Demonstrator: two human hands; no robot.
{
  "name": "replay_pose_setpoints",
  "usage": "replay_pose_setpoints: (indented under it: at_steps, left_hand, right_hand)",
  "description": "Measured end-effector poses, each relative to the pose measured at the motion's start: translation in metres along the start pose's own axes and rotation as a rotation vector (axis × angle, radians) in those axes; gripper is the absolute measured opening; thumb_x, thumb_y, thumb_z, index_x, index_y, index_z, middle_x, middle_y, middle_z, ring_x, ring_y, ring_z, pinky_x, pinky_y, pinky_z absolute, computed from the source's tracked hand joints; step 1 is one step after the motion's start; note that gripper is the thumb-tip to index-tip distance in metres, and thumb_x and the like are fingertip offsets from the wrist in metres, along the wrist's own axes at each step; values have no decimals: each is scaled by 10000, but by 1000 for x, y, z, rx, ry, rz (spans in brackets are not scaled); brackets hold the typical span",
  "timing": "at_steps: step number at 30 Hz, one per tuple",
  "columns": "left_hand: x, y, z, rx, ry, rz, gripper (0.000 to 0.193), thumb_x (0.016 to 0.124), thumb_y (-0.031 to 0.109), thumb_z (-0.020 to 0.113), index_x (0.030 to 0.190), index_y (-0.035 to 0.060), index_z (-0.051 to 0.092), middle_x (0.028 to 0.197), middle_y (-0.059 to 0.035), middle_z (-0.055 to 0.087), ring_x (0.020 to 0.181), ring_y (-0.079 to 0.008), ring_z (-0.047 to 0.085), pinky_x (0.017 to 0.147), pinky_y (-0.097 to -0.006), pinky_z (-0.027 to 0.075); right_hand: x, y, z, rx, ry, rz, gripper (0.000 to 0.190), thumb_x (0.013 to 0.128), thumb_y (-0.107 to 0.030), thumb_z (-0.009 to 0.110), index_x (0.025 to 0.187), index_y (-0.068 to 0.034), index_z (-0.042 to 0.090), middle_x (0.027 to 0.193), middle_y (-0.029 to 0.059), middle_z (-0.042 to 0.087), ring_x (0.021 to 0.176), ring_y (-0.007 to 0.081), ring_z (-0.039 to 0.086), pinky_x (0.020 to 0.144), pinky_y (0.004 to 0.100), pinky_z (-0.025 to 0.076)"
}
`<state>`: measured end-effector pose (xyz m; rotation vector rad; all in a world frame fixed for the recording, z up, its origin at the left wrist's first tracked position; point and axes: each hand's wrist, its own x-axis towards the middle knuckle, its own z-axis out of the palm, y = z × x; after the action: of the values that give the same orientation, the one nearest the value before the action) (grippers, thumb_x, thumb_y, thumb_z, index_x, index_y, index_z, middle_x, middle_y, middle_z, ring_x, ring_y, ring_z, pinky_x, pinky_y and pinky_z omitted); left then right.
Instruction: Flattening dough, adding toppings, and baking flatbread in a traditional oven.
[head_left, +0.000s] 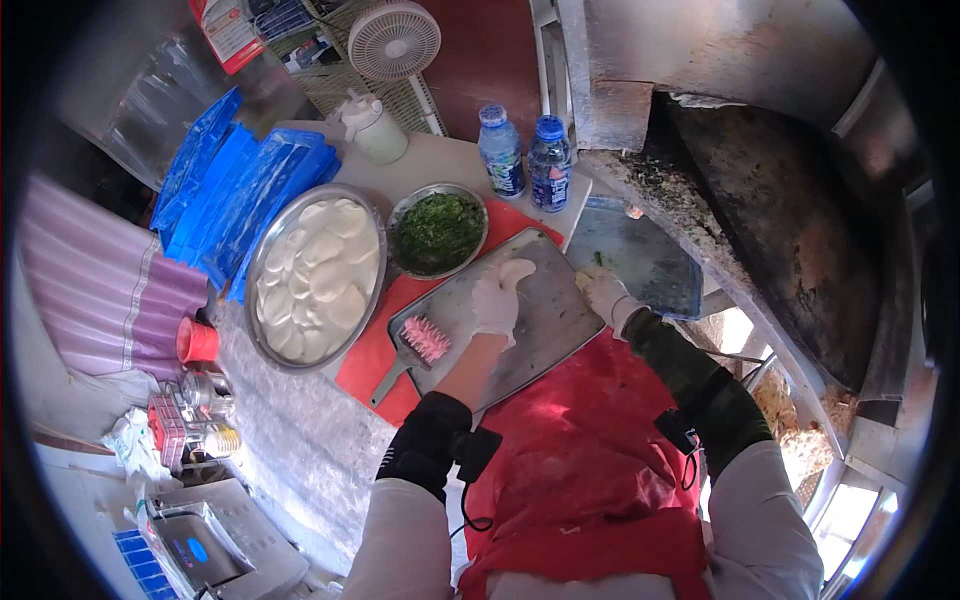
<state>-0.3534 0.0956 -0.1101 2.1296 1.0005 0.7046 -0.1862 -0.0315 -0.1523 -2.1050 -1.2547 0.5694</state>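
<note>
My left hand (496, 301), in a white glove, is over a metal tray (536, 345). A pale, flat piece of dough (517, 271) is held at its fingertips. My right hand (606, 294), also gloved, is at the tray's right edge; its fingertips are bent and I cannot make out whether they grip anything. On the tray's left part lies a pink spiked dough docker (426, 339) with a grey handle. Beyond the tray stands a metal bowl of chopped greens (439, 231). To its left, a large round metal basin (253, 330) holds many overlapping dough pieces (319, 274).
Two blue-capped bottles (501, 154) and a pale green lidded jug (373, 131) stand at the back, near a fan (395, 41). Blue plastic crates (247, 195) are left. On the right are a second tray (637, 259) and a large dark griddle (787, 232).
</note>
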Motion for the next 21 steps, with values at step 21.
replay_pose_setpoints:
  at_steps: [21]
  left_hand:
    - [15, -26, 9, 91, 30, -106, 265, 853, 202, 518, 1008, 8, 613, 911, -214, 625, 845, -356, 604, 777, -409, 463]
  right_hand:
    - [8, -62, 16, -419, 106, -458, 488, 836, -296, 503, 1210, 16, 469, 1299, 217, 435, 1226, 365, 385, 1041, 436, 286]
